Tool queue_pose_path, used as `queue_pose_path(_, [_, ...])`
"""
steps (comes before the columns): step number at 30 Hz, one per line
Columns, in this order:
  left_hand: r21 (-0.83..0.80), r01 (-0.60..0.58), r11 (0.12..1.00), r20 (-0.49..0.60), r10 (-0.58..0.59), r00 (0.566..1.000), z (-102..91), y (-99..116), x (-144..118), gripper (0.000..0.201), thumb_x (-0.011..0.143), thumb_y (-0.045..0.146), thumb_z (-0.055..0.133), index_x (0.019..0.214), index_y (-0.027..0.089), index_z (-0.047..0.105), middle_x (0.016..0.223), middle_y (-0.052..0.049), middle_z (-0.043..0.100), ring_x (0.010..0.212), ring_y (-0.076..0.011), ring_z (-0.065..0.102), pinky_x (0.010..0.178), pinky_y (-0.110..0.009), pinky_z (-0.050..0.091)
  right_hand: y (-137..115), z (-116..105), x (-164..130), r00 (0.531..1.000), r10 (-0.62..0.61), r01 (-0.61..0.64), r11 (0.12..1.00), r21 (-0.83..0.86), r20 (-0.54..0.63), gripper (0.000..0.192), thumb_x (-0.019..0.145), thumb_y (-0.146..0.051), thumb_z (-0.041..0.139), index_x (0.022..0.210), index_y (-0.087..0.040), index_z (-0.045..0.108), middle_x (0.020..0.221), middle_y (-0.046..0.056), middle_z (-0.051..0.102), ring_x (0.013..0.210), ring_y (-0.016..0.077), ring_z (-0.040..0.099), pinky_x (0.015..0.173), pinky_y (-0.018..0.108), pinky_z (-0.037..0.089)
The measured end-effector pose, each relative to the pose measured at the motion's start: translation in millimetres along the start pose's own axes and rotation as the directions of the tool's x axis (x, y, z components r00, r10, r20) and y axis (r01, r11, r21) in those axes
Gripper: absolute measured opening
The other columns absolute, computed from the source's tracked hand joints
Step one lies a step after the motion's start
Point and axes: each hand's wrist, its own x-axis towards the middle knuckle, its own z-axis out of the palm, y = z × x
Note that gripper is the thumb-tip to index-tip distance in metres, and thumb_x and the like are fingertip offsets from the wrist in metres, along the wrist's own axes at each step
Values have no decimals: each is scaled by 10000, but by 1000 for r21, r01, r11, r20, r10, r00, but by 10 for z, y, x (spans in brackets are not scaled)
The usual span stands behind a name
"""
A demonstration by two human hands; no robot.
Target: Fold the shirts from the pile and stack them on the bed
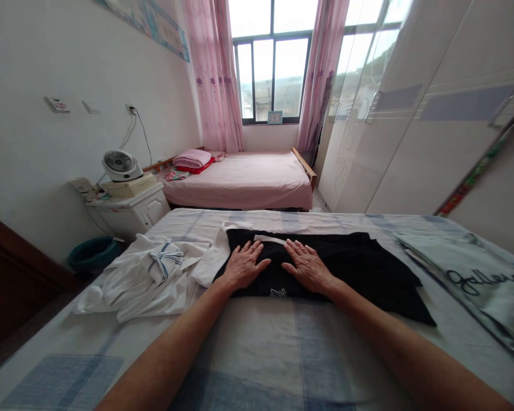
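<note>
A black garment [351, 262], which looks like a shirt, lies spread on the bed in front of me. It has a pale strip [270, 240] near its far edge and a small white print [278, 293] near its close edge. My left hand [246, 265] rests flat on its left part, fingers spread and pointing away. Farther right, my right hand [308, 267] also lies flat on the cloth with fingers apart. Neither hand grips anything. To the left, touching the black cloth, is a crumpled white garment [154, 279] with blue stripes.
Pale green folded clothing [488, 274] with lettering lies at the right of the checked bedsheet [257, 354]. Beyond stands a pink bed [257, 177]. A fan [120, 164] sits on a bedside cabinet [148, 208], a bin [92, 254] below. Wardrobes [389, 125] line the right.
</note>
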Motion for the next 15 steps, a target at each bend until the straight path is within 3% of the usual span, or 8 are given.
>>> queue_pose_path(3, [-19,10,1000,28,-10,1000,-105,-68,-30,537,920,522,351,1324,202,504,1463,-83,402,1353,-293,342,1086,-479,285,44,26,-50,1000,15,-15,1000,-16,19,619,918,-513,331,1428,-167,382,1509,98,300,1384,258,273,1108,438,224])
queue_pose_path(5, [-2,58,998,-72,-58,996,-272,-161,-113,473,928,454,364,1270,187,552,1428,-89,452,1310,-247,411,1075,-388,325,77,-41,-142,1000,30,-30,999,-24,-11,595,923,-507,318,1414,-183,405,1506,90,313,1382,251,280,1103,445,233])
queue_pose_path(7, [51,187,981,-222,-171,960,-450,-316,-252,437,914,386,399,1236,144,568,1378,-130,494,1274,-238,447,1060,-348,340,152,-118,-305,996,36,-40,998,-39,-79,561,930,-492,308,1392,-204,439,1499,81,332,1383,245,279,1096,448,246])
queue_pose_path(9, [70,340,938,-270,-310,912,-596,-499,-410,419,891,355,427,1196,111,578,1294,-170,551,1240,-264,472,1035,-363,354,285,-164,-513,985,30,-41,997,-64,-167,529,936,-469,310,1370,-209,466,1490,79,354,1384,240,275,1090,446,256])
queue_pose_path(12, [-2,470,883,-106,-468,878,-719,-708,-574,358,883,382,425,1039,139,637,1062,-152,665,1078,-276,580,915,-351,418,543,-139,-801,960,47,-75,993,-90,-276,503,940,-441,316,1339,-190,492,1463,91,399,1375,245,293,1080,448,272])
queue_pose_path(15, [-51,523,851,-13,-524,852,-740,-757,-571,339,873,412,436,942,156,648,907,-119,692,947,-263,625,820,-317,427,747,-53,-955,935,117,-148,986,-70,-336,493,937,-420,329,1316,-159,506,1418,112,456,1349,260,340,1060,450,307])
